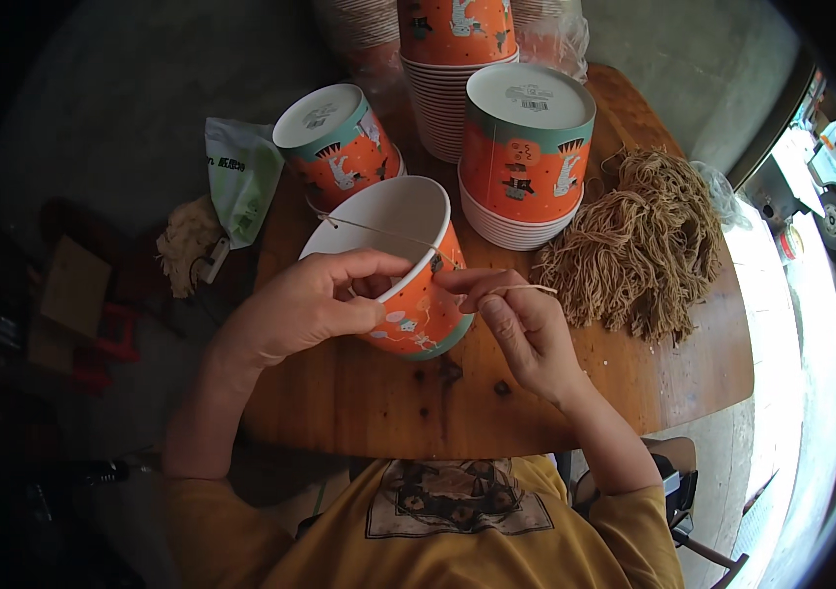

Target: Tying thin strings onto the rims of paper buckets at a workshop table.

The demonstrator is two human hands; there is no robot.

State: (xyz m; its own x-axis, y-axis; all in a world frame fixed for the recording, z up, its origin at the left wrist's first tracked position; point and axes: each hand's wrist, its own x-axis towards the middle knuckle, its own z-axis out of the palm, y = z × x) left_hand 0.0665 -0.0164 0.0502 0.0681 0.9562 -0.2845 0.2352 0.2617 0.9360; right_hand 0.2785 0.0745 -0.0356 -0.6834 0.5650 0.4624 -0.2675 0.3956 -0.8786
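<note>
My left hand point(315, 304) grips the rim of an orange paper bucket point(408, 255) with a white inside, tilted on its side over the wooden table point(378, 393). A thin tan string point(378, 232) runs across the bucket's open mouth. My right hand point(516, 319) pinches the string's end point(534, 288) between thumb and finger at the bucket's right wall.
Stacks of upturned orange paper buckets point(526, 147) stand at the back, one more point(334, 142) lying to the left. A heap of tan strings point(639, 245) lies on the right. A green-white bag point(239, 177) and a tuft of fibre point(184, 240) hang off the left edge.
</note>
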